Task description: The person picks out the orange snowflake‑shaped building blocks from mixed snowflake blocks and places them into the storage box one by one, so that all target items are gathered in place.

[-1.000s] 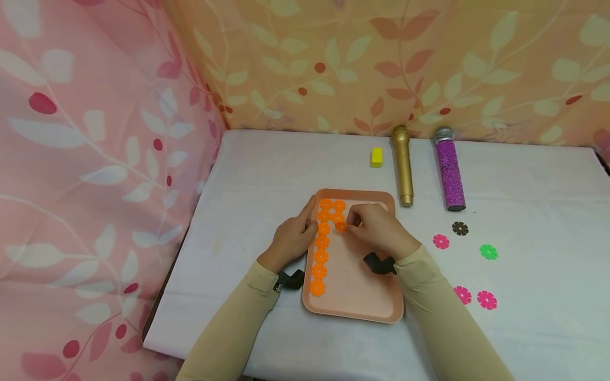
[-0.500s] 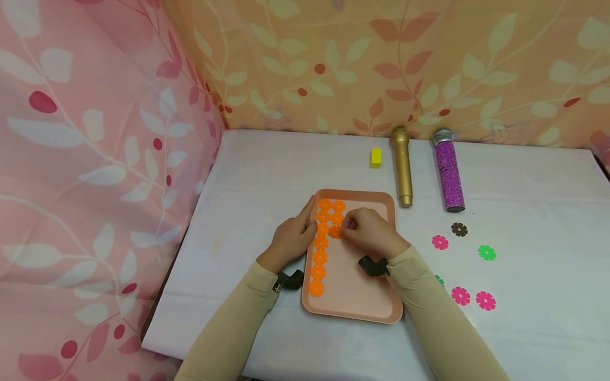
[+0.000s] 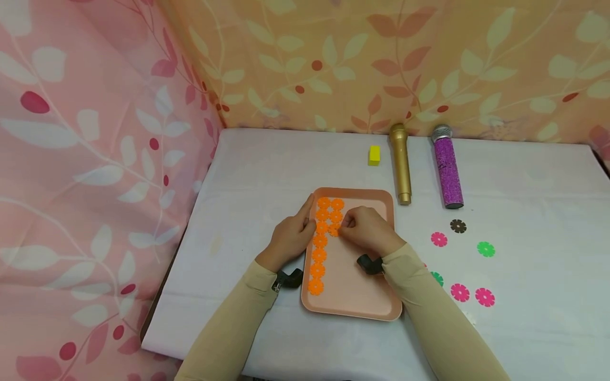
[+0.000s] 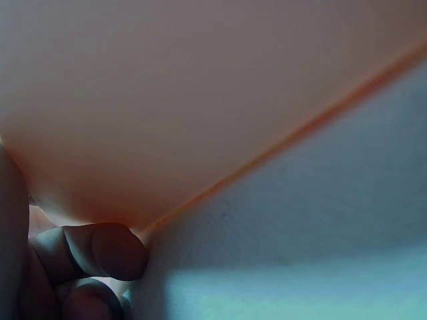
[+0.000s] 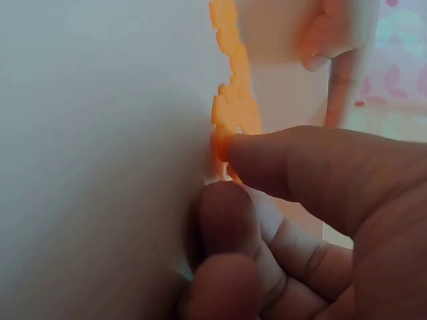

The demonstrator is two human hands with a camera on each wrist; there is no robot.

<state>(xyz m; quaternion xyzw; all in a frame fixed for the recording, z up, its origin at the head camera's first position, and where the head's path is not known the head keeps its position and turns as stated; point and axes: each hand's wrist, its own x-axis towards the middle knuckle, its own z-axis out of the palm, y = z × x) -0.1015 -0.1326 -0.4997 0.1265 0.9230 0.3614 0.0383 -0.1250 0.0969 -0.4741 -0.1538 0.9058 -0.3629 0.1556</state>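
A pink rectangular tray [image 3: 355,288] lies on the white-covered table. Orange notched plastic discs [image 3: 319,255] form a long column along its left side, with a shorter column beside it at the far end. My left hand [image 3: 289,239] holds the tray's left rim; in the left wrist view, curled fingers [image 4: 119,251] touch the edge. The right hand [image 3: 368,228] pinches an orange notched disc [image 3: 333,231] at the near end of the short column. In the right wrist view, the thumb [image 5: 280,160] presses on this disc, partly hiding it.
Behind the tray stands a yellow block [image 3: 374,155]. A gold microphone [image 3: 402,166] and a purple glitter microphone [image 3: 448,172] lie to its right. Loose pink [image 3: 485,297], green [image 3: 486,249] and dark brown discs [image 3: 458,226] are scattered right of the tray, some partly behind the right sleeve.
The right hand has shifted slightly left and nearer with its orange disc, which now sits close against the long column. My left hand has stayed at the tray's rim.
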